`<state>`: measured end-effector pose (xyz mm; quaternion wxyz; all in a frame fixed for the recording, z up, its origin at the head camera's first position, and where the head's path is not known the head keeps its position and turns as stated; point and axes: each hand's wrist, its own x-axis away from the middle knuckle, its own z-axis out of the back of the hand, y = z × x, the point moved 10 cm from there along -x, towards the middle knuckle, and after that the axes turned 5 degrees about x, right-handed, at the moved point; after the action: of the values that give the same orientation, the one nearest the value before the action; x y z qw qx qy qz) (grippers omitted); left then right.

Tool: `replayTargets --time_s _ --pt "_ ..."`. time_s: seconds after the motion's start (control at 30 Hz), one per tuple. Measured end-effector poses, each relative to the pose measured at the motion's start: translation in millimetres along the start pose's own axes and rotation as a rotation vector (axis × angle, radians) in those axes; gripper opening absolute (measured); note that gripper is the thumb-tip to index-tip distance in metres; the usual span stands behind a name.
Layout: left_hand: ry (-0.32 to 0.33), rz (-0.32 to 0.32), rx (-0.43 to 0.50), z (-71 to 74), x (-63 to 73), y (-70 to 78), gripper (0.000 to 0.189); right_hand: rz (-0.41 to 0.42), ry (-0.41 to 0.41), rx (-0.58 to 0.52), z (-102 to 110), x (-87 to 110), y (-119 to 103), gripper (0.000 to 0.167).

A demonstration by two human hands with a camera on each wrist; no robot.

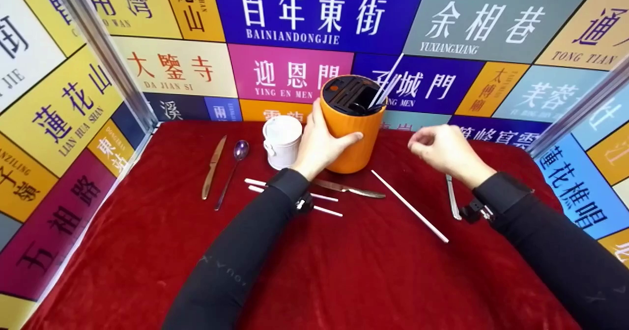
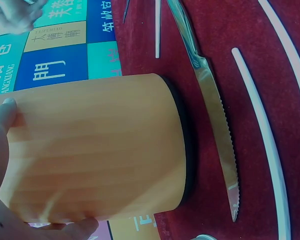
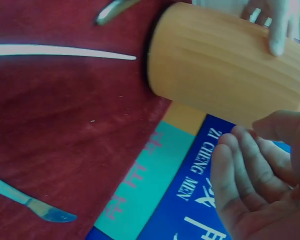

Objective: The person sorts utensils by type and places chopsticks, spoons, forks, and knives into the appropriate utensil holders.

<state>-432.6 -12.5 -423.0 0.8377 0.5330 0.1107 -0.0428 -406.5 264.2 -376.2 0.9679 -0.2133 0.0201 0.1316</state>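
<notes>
My left hand (image 1: 322, 146) grips an orange utensil holder (image 1: 357, 141) from its left side, thumb across the front. The holder stands upright on the red cloth, tilted slightly, with a slotted black top (image 1: 346, 94). White chopsticks (image 1: 389, 82) stick up from its right-hand opening. To the right of the holder, my right hand (image 1: 449, 148) is raised with its fingers loosely bent and nothing visible in it. In the right wrist view, the palm and fingers (image 3: 245, 170) show beside the holder. A serrated knife (image 2: 217, 125) lies near the holder's base.
A white lidded canister (image 1: 284, 143) stands left of the holder. Further left lie a knife (image 1: 214, 168) and a spoon (image 1: 240, 152). One white chopstick (image 1: 410, 207) lies at front right, two more under the left forearm. Another knife (image 3: 35, 202) lies at right. Printed panels (image 1: 324, 6) rise behind.
</notes>
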Motion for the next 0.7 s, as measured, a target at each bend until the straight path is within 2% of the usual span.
replayTargets --time_s 0.33,0.7 --pt "0.003 0.015 0.0 -0.2 0.1 -1.2 0.129 0.069 -0.188 0.154 -47.9 11.7 14.8 0.014" --pt "0.004 0.005 -0.012 -1.8 -1.7 -1.2 0.129 0.066 -0.33 0.204 -95.3 28.6 37.3 0.01"
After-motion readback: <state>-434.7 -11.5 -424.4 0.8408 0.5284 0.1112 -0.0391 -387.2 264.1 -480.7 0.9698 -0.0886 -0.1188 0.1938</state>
